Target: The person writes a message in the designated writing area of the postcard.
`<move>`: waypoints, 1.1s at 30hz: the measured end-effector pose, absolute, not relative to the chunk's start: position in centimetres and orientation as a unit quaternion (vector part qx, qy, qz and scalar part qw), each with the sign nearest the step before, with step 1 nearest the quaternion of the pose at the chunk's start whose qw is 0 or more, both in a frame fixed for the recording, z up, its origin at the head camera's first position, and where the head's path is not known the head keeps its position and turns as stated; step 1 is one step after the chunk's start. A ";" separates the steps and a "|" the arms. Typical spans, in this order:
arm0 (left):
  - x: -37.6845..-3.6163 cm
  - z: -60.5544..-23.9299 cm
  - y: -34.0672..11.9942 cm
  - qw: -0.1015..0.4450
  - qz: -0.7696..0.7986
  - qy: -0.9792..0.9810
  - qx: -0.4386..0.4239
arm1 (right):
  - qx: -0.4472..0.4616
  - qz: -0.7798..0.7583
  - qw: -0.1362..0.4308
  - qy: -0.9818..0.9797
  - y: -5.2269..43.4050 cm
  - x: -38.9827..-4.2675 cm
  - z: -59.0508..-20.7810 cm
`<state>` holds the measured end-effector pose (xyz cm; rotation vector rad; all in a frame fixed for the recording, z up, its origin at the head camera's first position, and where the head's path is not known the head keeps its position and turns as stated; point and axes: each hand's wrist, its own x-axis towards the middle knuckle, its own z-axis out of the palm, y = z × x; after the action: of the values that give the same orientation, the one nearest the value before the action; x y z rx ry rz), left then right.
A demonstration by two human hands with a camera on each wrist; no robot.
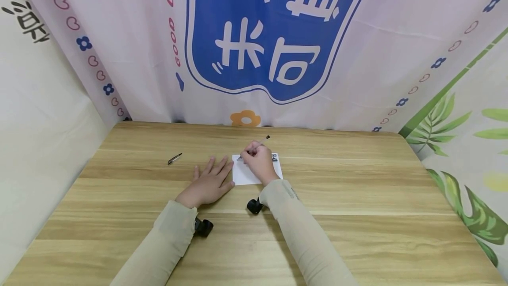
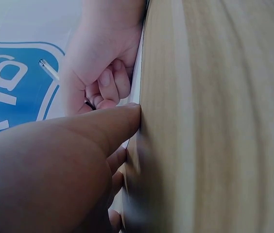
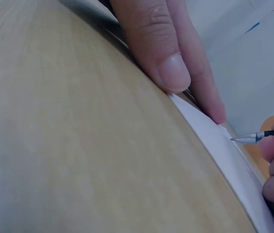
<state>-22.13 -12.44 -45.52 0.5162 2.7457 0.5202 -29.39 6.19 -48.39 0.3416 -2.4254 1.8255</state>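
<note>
Left hand: left hand (image 1: 209, 183) lies flat, fingers straight and spread, on the table (image 1: 357, 197), fingertips at the paper's left edge.
Right hand: right hand (image 1: 259, 161) grips the pen (image 3: 261, 137), fingers curled, tip just above the sheet.
Paper: small white paper (image 1: 244, 173), flat, mid-table, dark print at its far right corner.
Spare: second pen (image 1: 174, 158) lies well left.

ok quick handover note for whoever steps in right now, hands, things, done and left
Left hand: flat on the table, fingers spread, fingertips at the left edge of the paper.
Right hand: grips the pen, tip down just over the paper.
Pen cap: lies on the table, far left of the paper.
Done: pen uncapped, some dark marks near the paper's top right.
Left: probably more writing, then recapping; what is written can't be read.
</note>
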 end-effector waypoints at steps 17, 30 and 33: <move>-22.3 -45.6 -12.5 0.150 0.182 0.955 0.179 | 0.117 0.597 0.046 -0.792 6.1 -29.4 -48.4; -22.3 -45.5 -12.4 0.157 0.182 0.955 0.175 | 0.119 0.594 0.049 -0.794 6.2 -29.6 -48.6; -22.3 -45.5 -12.4 0.156 0.181 0.955 0.175 | 0.118 0.594 0.049 -0.795 6.2 -29.6 -48.5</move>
<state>-22.28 -12.38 -45.54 0.5024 2.7353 0.5173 -29.56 6.18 -48.50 0.3597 -2.4219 1.8094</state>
